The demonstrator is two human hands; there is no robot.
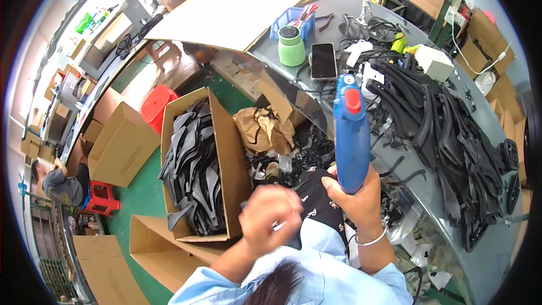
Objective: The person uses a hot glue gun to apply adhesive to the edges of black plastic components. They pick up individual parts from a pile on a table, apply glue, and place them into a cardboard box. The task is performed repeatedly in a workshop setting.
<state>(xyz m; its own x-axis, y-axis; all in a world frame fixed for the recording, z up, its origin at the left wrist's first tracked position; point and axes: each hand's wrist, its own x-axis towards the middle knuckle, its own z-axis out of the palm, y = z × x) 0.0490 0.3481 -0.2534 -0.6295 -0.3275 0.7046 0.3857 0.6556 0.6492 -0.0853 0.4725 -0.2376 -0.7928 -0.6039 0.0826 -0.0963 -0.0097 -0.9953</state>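
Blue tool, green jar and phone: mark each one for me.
blue tool (351,141), head view, on the middle of its blue body above the right hand (355,200).
green jar (291,49), head view, on its side wall.
phone (323,61), head view, on its dark screen.

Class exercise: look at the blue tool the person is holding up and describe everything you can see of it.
The blue tool is a long, smooth body that looks like plastic, with a red button or cap near its upper end and a small white patch above that. It stands nearly upright, tilted slightly, in front of the grey workbench. The right hand grips its lower end, fingers wrapped around it. The blurred left hand is beside it, not touching. Its tip and its underside cannot be made out.
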